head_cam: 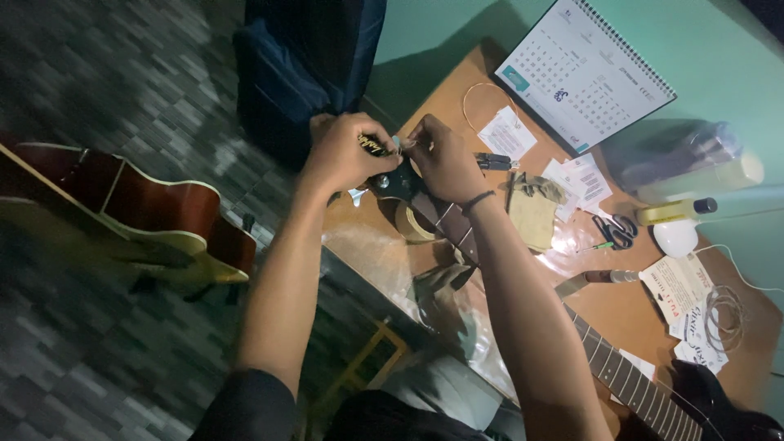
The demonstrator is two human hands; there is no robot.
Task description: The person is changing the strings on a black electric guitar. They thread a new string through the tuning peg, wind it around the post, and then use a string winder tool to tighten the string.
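Both hands work at the headstock (398, 181) of a black guitar that lies along the tabletop (457, 106), its neck (608, 363) running back toward the person from the grip.

Left hand (347, 153): grip closed around the far end of the headstock, fingers curled over a small dark-and-yellow object (374, 145) held at the tuning pegs. What that object is cannot be told from the picture.

Right hand (445, 159): fingers pinched together just beside the left grip, at the upper edge of the headstock. Something thin may be between the fingertips, but it is too small to confirm. A dark band circles the wrist.

Beneath the grip, under the headstock, a roll of tape (412, 222) props the neck off the tabletop. Just beyond the right hand lies a dark-handled tool (494, 161), and beside that a folded cloth (535, 208). Farther out from the grip: paper packets (506, 133), a coiled string (482, 102), a desk calendar (584, 69) standing against the green wall, black-handled scissors (616, 230), and a yellow bottle with a dark cap (676, 211). More packets (682, 290) and a second wire coil (723, 314) lie near the guitar body.

Well apart from the grip, on the floor to the person's left, a red-brown acoustic guitar (155, 208) lies on its side. A dark blue bag (306, 65) stands beyond the hands.
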